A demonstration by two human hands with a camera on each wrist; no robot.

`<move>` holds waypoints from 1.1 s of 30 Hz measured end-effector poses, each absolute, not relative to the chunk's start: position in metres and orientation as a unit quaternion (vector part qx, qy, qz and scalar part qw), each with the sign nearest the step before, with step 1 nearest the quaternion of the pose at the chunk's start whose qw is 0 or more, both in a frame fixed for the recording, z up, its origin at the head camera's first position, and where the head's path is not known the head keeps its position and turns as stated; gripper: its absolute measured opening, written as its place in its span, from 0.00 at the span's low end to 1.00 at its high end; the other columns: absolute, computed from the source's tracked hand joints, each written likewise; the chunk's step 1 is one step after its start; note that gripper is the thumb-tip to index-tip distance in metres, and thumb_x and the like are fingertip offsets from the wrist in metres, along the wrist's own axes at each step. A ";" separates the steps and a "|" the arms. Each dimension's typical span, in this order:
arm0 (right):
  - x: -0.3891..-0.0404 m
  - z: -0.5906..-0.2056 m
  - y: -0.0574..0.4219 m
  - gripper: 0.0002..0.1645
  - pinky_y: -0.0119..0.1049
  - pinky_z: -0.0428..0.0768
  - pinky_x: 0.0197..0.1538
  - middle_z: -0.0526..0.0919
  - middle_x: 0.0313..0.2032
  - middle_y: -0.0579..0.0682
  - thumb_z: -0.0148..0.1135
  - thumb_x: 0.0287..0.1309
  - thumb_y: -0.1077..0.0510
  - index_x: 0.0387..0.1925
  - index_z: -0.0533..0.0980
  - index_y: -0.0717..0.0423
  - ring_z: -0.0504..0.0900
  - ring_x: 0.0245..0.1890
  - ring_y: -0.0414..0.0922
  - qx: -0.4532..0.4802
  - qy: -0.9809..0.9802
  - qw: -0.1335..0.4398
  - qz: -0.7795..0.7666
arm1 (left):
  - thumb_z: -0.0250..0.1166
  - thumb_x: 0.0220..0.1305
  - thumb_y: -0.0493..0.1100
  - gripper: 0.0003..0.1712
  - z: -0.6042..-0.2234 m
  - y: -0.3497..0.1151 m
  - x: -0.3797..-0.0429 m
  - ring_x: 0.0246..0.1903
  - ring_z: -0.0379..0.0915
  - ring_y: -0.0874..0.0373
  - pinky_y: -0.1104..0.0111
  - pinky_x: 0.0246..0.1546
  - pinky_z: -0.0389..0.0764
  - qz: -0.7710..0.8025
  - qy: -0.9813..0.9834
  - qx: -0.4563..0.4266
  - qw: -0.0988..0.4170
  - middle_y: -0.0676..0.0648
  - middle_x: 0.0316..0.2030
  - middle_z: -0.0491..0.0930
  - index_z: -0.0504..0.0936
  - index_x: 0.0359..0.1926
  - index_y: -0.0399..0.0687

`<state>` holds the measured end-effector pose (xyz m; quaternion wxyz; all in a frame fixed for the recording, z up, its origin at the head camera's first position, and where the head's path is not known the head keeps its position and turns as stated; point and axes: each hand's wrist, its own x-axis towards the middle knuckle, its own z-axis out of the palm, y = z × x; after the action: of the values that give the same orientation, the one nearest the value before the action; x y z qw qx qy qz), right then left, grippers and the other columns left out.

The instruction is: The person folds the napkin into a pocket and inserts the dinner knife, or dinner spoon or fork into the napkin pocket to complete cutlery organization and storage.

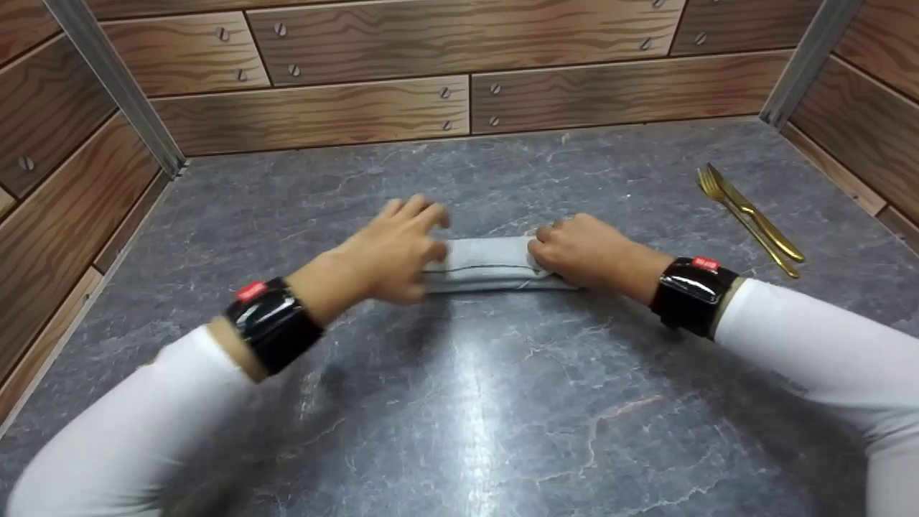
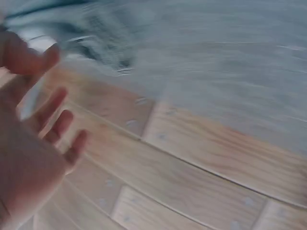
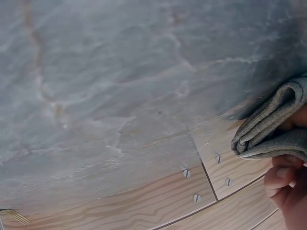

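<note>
A pale blue-grey cloth (image 1: 488, 260), folded into a long narrow strip with a dark line along it, lies across the middle of the tabletop. My right hand (image 1: 590, 248) grips its right end with curled fingers. The right wrist view shows the stacked folds of the cloth (image 3: 273, 124), with a finger tucked between the layers. At the strip's left end is my left hand (image 1: 397, 253), blurred, its fingers spread and loosely bent, covering that end. In the left wrist view, the left hand (image 2: 38, 129) appears with nothing in its fingers, the blurred cloth beyond the fingertips.
To the right, a gold fork (image 1: 747, 222) and a gold knife (image 1: 757, 214) lie side by side on the grey marbled tabletop (image 1: 502, 402). Wood-patterned panels (image 1: 459, 43) wall in the back and both sides, with metal posts (image 1: 118, 86) at the back corners.
</note>
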<state>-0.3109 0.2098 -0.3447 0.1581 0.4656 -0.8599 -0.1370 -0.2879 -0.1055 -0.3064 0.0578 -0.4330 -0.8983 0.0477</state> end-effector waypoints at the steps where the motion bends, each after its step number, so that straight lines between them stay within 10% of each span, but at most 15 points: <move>1: -0.311 -0.344 0.211 0.09 0.53 0.89 0.28 0.87 0.31 0.59 0.73 0.57 0.73 0.35 0.80 0.62 0.87 0.27 0.57 0.465 -0.859 0.161 -0.141 | 0.76 0.68 0.50 0.20 -0.320 -0.089 -0.301 0.69 0.74 0.40 0.45 0.73 0.81 0.004 -0.903 -0.426 0.059 0.38 0.70 0.81 0.89 0.55 0.43; 7: -0.311 -0.354 0.211 0.11 0.54 0.91 0.30 0.87 0.31 0.59 0.79 0.60 0.64 0.35 0.82 0.64 0.87 0.26 0.57 0.440 -0.871 0.188 -0.111 | 0.74 0.71 0.70 0.34 -0.406 0.015 -0.380 0.57 0.86 0.45 0.53 0.66 0.90 -0.139 -0.918 -0.370 -0.023 0.42 0.55 0.88 0.85 0.55 0.45; 16: -0.295 -0.333 0.200 0.10 0.55 0.90 0.46 0.81 0.41 0.63 0.69 0.64 0.70 0.45 0.77 0.66 0.83 0.42 0.62 0.416 -0.889 0.193 -0.013 | 0.65 0.81 0.48 0.12 -0.414 0.024 -0.399 0.41 0.86 0.49 0.52 0.48 0.94 -0.166 -0.944 -0.283 -0.037 0.44 0.42 0.91 0.88 0.40 0.48; 22: -0.286 -0.314 0.199 0.06 0.52 0.90 0.36 0.89 0.35 0.60 0.66 0.64 0.68 0.43 0.83 0.61 0.86 0.32 0.55 0.463 -0.873 0.146 0.050 | 0.67 0.77 0.49 0.12 -0.410 0.011 -0.413 0.35 0.83 0.53 0.64 0.38 0.84 -0.259 -0.934 -0.233 -0.081 0.51 0.33 0.84 0.81 0.33 0.52; 25: -0.305 -0.336 0.205 0.10 0.57 0.91 0.33 0.91 0.33 0.59 0.64 0.65 0.66 0.47 0.84 0.58 0.88 0.29 0.55 0.447 -0.894 0.037 0.025 | 0.68 0.73 0.44 0.04 -0.411 0.010 -0.417 0.39 0.85 0.54 0.65 0.41 0.86 -0.287 -0.926 -0.231 -0.084 0.51 0.38 0.87 0.84 0.42 0.50; 33: -0.318 -0.321 0.233 0.02 0.43 0.84 0.35 0.88 0.30 0.50 0.72 0.65 0.64 0.37 0.84 0.57 0.80 0.29 0.42 0.447 -0.888 -0.074 0.082 | 0.64 0.77 0.37 0.36 -0.401 0.012 -0.384 0.75 0.81 0.53 0.59 0.79 0.79 -0.344 -0.859 -0.350 -0.143 0.47 0.78 0.85 0.79 0.83 0.58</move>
<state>-0.3180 0.2331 -0.3212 -0.0742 0.4469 -0.8877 0.0818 -0.3837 0.0120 -0.4011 -0.1434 -0.3504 -0.8592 -0.3441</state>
